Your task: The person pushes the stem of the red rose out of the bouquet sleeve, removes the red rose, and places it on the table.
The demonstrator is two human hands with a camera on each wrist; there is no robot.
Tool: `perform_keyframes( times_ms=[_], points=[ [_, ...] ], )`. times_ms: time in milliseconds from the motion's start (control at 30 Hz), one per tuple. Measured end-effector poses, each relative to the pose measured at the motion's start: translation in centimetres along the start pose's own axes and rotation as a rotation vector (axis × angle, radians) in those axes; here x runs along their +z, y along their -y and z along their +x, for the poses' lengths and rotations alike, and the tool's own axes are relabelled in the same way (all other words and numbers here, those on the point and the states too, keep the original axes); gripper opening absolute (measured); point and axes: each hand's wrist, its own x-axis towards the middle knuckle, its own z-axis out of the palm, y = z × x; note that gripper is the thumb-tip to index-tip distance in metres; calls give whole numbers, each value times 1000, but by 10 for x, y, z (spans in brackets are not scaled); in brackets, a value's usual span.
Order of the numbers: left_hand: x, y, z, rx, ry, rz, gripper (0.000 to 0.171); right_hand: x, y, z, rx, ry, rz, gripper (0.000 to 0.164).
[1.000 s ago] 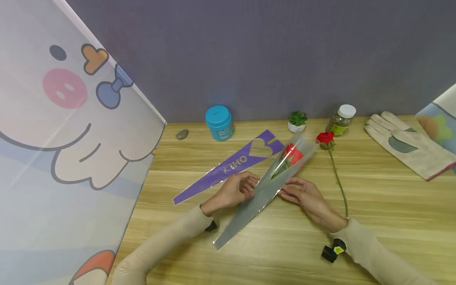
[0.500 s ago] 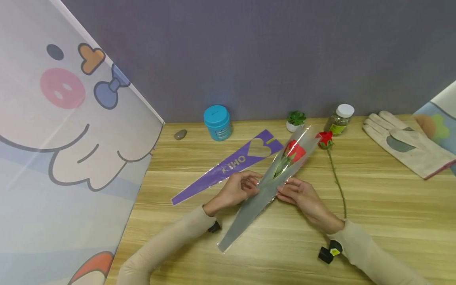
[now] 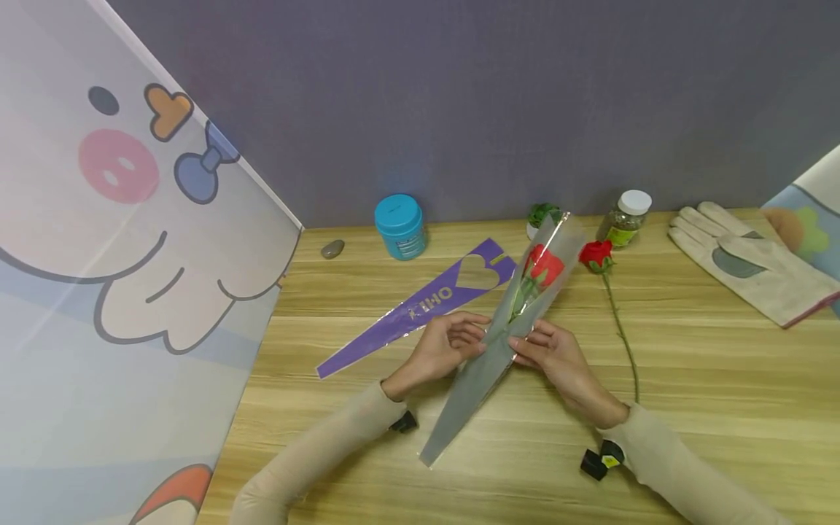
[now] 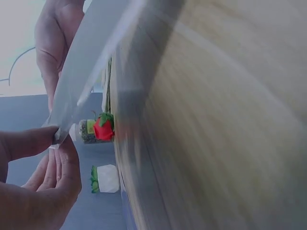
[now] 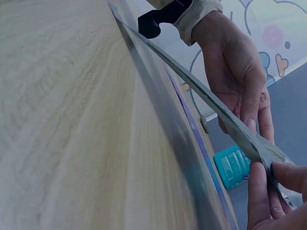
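Head view — a glossy, tapering sleeve (image 3: 474,375) encloses a rose (image 3: 545,267).

A: Is the succulent (image 3: 542,214) partly behind the clear sleeve (image 3: 496,359) in the head view?
B: Yep, and the glove (image 3: 748,264) gets its cuff chopped by the right edge.
A: What's on the blue tub (image 3: 399,219)?
B: Label print's way too tiny to read.

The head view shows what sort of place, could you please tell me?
Probably a staged tabletop work booth: a wood-grain table, a gray back panel and a cartoon-printed side panel.
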Motion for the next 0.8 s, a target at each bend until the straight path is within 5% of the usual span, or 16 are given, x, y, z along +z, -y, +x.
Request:
perform_keyframes(
  times_ms=[500,800],
  points=[
    [9,2,2,47,-48,-14,36,5,8,2,-7,-32,-74,47],
    [10,-1,3,54,-36,23,32,5,5,5,-4,-43,-80,34]
  ],
)
